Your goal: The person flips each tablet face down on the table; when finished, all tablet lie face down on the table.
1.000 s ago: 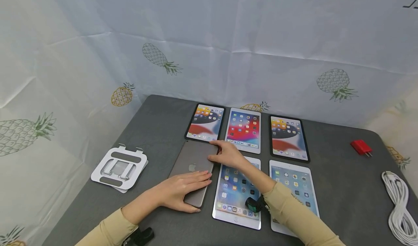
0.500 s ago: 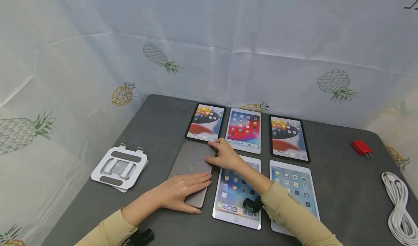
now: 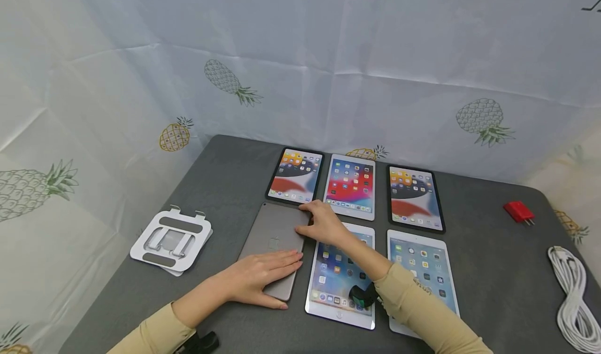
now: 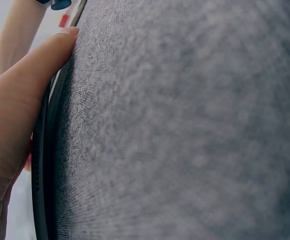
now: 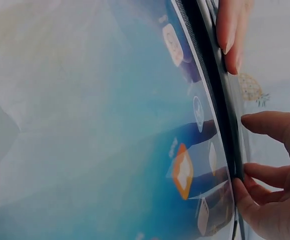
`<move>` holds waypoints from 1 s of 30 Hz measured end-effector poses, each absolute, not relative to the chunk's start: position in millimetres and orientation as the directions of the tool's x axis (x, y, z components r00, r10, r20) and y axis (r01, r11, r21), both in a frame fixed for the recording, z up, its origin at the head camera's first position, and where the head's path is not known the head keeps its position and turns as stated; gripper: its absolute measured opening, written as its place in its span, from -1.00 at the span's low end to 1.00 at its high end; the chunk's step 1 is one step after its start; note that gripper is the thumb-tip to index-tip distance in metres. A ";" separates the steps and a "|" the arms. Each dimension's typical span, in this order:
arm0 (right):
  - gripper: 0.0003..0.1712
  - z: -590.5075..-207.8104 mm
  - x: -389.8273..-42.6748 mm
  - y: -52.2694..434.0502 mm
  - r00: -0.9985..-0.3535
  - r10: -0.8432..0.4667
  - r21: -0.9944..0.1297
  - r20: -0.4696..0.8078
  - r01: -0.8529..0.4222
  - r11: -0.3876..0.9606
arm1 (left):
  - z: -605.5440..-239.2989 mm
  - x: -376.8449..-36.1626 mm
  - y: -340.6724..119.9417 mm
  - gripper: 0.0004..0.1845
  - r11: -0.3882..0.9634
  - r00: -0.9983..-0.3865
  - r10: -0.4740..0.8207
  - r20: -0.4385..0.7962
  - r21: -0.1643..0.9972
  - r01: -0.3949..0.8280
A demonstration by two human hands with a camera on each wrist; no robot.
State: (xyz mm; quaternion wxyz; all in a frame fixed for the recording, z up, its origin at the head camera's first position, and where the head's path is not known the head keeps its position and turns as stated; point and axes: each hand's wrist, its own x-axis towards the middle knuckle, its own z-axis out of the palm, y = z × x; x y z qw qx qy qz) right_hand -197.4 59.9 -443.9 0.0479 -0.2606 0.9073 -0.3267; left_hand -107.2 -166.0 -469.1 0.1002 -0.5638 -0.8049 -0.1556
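Face-down tablet (image 3: 274, 249): a grey tablet lying back-up on the grey table (image 3: 220, 187), lower centre of the head view. It fills the left place of the near row, beside the white-framed tablet (image 3: 339, 273) and below the black-framed tablet (image 3: 296, 175).

Left hand (image 3: 260, 275): laid flat on the near end of the face-down tablet, fingers straight and together, pressing rather than gripping. In the left wrist view the thumb (image 4: 19, 100) lies along the tablet's dark edge.

Right hand (image 3: 324, 223): at the far right corner of the face-down tablet, fingers bent over its edge. In the right wrist view the fingertips (image 5: 255, 200) curl against the thin dark rim, so the hand appears to pinch that edge.

Other tablets: three in the far row and two in the near row, all screen-up and lit, including a centre white tablet (image 3: 351, 186), a right black tablet (image 3: 415, 197) and a near right tablet (image 3: 424, 265).

Surroundings: a white folding stand (image 3: 171, 236) at the left of the frame, a red charger plug (image 3: 518, 211) at the right, and a coiled white cable (image 3: 575, 296) at the lower right. A pineapple-print cloth (image 3: 300, 72) hangs behind.

Step in hand (judgement): the tablet seems to be being squared into, or lifted from, its place in the grid.

Next move (judgement): raising the pinched edge calls for a steady hold from the flat hand, so the tablet does not slide onto its neighbour.
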 end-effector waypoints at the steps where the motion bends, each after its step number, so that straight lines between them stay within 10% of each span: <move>1: -0.37 -444.1 -197.8 60.0 -0.861 -0.502 -0.616 0.080 -0.439 0.654 | -469.2 -107.2 -166.0 -0.11 0.317 -0.345 0.877 0.334 0.135 0.939; 19: -0.42 -446.8 -196.7 60.8 -0.859 -0.507 -0.670 0.070 -0.417 0.614 | -469.0 -112.0 -166.6 -0.16 0.345 -0.381 0.881 0.281 0.170 0.923; 30: -0.71 -449.7 -200.1 84.1 -0.906 -0.415 -0.804 0.081 -0.305 0.511 | -466.4 -118.6 -154.3 -0.62 0.329 -0.360 0.825 0.435 0.147 0.933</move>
